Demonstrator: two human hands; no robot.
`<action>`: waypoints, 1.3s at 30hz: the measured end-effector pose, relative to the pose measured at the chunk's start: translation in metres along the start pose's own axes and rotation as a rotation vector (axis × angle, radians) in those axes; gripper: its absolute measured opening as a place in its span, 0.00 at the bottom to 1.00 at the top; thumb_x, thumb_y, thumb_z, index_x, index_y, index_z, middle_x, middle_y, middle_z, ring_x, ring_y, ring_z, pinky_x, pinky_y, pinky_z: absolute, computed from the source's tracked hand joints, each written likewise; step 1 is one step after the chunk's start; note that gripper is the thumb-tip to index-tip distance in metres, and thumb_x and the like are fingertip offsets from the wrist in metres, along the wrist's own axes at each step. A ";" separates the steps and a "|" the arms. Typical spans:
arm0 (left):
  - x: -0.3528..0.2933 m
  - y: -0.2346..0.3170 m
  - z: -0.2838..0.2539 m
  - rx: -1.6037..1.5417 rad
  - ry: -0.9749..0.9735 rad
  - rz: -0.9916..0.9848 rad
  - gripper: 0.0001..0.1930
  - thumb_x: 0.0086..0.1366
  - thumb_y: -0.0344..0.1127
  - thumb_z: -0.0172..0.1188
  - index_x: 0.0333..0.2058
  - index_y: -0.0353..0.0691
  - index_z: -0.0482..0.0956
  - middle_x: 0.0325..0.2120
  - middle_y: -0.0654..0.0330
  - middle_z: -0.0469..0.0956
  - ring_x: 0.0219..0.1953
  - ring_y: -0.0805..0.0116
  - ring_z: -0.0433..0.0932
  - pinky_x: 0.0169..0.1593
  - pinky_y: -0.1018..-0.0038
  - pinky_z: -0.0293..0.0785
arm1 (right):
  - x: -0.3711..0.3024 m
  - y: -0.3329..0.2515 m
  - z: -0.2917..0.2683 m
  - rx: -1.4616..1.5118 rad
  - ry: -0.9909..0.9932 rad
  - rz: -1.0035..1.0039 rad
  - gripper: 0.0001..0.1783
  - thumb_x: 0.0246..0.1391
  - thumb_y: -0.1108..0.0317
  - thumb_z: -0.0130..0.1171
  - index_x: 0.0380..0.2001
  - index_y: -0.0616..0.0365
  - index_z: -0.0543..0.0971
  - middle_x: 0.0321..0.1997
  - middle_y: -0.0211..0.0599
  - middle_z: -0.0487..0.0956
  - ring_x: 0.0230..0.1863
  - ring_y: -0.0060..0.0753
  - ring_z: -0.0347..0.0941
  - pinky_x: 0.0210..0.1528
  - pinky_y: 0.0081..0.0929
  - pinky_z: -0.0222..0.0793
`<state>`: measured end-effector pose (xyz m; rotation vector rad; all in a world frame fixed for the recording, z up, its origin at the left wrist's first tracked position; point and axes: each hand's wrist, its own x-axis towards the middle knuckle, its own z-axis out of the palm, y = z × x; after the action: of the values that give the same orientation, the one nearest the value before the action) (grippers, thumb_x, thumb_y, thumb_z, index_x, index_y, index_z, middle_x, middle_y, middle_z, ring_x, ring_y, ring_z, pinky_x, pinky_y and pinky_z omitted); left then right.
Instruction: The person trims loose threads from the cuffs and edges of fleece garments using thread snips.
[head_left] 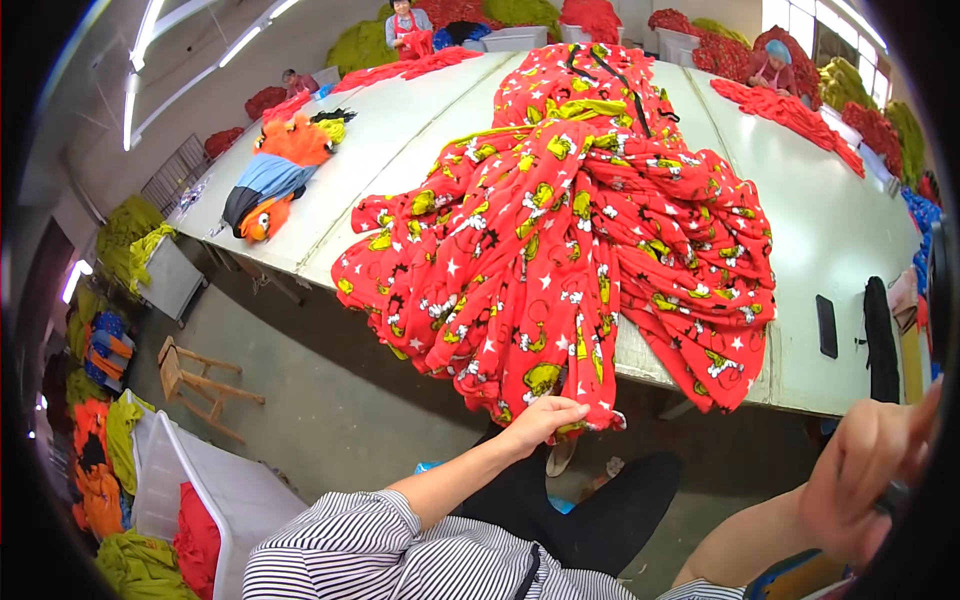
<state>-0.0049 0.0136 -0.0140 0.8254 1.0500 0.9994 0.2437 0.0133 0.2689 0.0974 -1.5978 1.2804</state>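
A large heap of red printed fleece garments (560,250), with green figures and white stars, lies over the table's near edge and hangs down toward my lap. At its lower hem my left hand (545,422) is closed, pinching the edge of the cloth between thumb and fingers. My right hand (862,480) is raised at the far right, close to the camera and away from the cloth. Its fingers look bent, but blur and the picture's rim hide their tips. A dark thing beside that hand cannot be made out.
On the pale table (400,160) lie an orange and blue garment (275,175), a black phone (826,326) and black cloth (880,340). A wooden stool (205,385) and a grey bin (215,490) stand at left. Other people (775,70) sit across the table.
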 end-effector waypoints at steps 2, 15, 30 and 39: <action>0.007 0.000 -0.005 0.001 0.007 -0.006 0.12 0.60 0.40 0.55 0.33 0.36 0.79 0.27 0.69 0.75 0.31 0.84 0.70 0.37 0.84 0.63 | -0.006 0.004 -0.008 0.010 0.022 -0.015 0.35 0.40 0.79 0.61 0.47 0.22 0.71 0.55 -0.04 0.59 0.24 0.27 0.58 0.21 0.25 0.47; -0.014 -0.018 -0.008 0.016 0.208 -0.190 0.13 0.55 0.40 0.60 0.34 0.36 0.80 0.33 0.60 0.78 0.39 0.74 0.74 0.47 0.77 0.66 | -0.058 0.010 -0.093 0.014 0.065 -0.493 0.23 0.40 0.79 0.61 0.39 0.42 0.70 0.42 0.12 0.62 0.24 0.19 0.58 0.16 0.18 0.46; -0.003 -0.002 -0.001 -0.162 0.100 -0.031 0.11 0.59 0.38 0.56 0.33 0.35 0.79 0.26 0.68 0.76 0.29 0.84 0.70 0.32 0.86 0.64 | -0.013 0.140 -0.050 -0.565 0.425 -0.161 0.09 0.42 0.81 0.51 0.27 0.59 0.76 0.32 0.35 0.73 0.25 0.21 0.65 0.22 0.14 0.61; -0.017 0.012 0.010 -0.151 -0.015 0.044 0.12 0.62 0.41 0.52 0.30 0.38 0.78 0.24 0.70 0.74 0.28 0.85 0.68 0.30 0.87 0.62 | -0.157 0.244 0.034 -0.922 0.409 0.382 0.18 0.32 0.84 0.62 0.32 0.58 0.80 0.27 0.33 0.68 0.26 0.25 0.68 0.28 0.19 0.64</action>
<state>-0.0010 0.0004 0.0048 0.7340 0.9351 1.0942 0.1452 0.0135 -0.0059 -1.0132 -1.7258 0.6496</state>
